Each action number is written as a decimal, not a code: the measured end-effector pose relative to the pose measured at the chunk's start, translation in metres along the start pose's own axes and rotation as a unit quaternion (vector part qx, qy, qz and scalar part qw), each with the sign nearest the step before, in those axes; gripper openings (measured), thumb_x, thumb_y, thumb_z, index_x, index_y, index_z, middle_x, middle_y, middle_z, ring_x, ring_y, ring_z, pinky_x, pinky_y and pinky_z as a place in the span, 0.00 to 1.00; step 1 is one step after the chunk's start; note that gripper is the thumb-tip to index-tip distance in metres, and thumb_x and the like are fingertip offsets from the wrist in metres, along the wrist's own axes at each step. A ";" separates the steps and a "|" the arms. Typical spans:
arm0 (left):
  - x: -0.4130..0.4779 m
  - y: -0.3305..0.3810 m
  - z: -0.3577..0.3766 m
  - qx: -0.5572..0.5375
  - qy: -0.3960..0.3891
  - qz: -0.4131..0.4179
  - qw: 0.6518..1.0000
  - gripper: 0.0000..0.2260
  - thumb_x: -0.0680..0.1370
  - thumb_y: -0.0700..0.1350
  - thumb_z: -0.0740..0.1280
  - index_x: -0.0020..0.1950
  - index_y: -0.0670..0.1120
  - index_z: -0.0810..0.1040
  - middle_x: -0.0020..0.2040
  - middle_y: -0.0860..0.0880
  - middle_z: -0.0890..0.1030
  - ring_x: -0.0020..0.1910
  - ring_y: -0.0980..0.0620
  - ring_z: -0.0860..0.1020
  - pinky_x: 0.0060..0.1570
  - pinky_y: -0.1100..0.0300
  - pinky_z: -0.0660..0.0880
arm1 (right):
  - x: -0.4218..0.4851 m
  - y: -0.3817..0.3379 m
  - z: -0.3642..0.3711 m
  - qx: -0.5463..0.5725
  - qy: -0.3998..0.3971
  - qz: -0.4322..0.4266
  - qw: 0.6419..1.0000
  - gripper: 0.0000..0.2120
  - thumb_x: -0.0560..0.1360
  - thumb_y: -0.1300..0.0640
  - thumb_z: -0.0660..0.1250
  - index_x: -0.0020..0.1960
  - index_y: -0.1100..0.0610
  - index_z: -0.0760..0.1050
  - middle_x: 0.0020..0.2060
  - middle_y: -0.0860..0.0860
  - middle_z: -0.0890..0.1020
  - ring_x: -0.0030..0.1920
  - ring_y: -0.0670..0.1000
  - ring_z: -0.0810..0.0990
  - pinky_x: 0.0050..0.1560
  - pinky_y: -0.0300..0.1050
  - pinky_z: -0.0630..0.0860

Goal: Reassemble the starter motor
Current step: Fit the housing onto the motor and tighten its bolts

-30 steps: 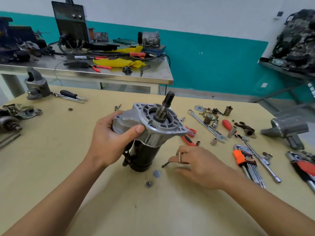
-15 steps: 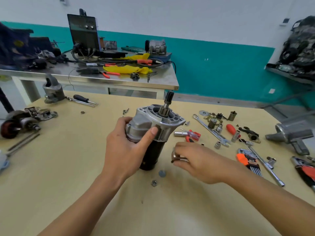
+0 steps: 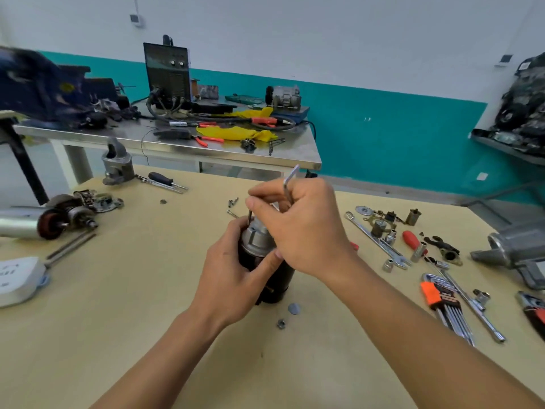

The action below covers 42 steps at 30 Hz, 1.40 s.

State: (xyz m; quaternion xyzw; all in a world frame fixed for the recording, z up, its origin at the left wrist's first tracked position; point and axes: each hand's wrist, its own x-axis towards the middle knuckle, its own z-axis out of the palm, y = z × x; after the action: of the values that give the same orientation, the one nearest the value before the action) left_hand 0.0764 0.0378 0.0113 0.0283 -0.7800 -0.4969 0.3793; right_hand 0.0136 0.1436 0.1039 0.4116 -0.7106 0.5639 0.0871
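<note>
Head camera view: we see a black cylindrical starter motor (image 3: 277, 280) standing upright on a pale beige wooden tabletop (image 3: 141, 305), near the middle of the scene, with its grey cast-metal end cap (image 3: 259, 240) on top. Our left hand (image 3: 233, 276) grasps the motor from the left, fingers wrapped round the body and the thumb lying across its near side. Our right hand (image 3: 303, 228) sits over the cap, clenched round a silver L-shaped steel hex key (image 3: 290, 180); one end of the key sticks up past the knuckles and a dark tip points down at the left rim of the cap (whether it is seated in a screw we cannot tell).

Just near of the motor, on the table, lie a flat round grey metal disc (image 3: 294, 308) and a small silver hex nut (image 3: 281, 323), both apart from the motor. To the right are a long chrome combination spanner (image 3: 374, 237), a red-handled screwdriver (image 3: 410, 239), a set of hex keys in an orange holder (image 3: 442, 302) and a grey cast-aluminium nose housing (image 3: 513, 249). To the left lies a copper-wound armature on its shaft (image 3: 65, 218), and at the far left edge stand another grey cast housing (image 3: 118, 163) and a black-handled screwdriver (image 3: 160, 178).

Beyond our table stands a stainless-steel bench (image 3: 177, 149) carrying a black box-shaped machine with knobs (image 3: 166, 72) and a crumpled yellow cloth (image 3: 236, 132).
</note>
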 end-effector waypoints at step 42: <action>0.003 0.021 0.005 -0.110 0.102 -0.024 0.988 0.03 0.80 0.44 0.69 0.47 0.50 0.78 0.52 0.54 0.83 0.49 0.52 0.84 0.39 0.60 0.79 | 0.005 -0.011 -0.042 -0.024 -0.060 0.084 0.994 0.05 0.76 0.50 0.72 0.41 0.47 0.83 0.34 0.40 0.83 0.40 0.34 0.79 0.40 0.33 0.74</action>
State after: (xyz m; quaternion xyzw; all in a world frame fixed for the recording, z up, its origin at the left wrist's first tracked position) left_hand 0.0779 0.0509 0.0286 0.0560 -0.6769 -0.5828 0.4460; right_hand 0.0038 0.1777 0.1297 0.3814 -0.7598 0.5265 0.0069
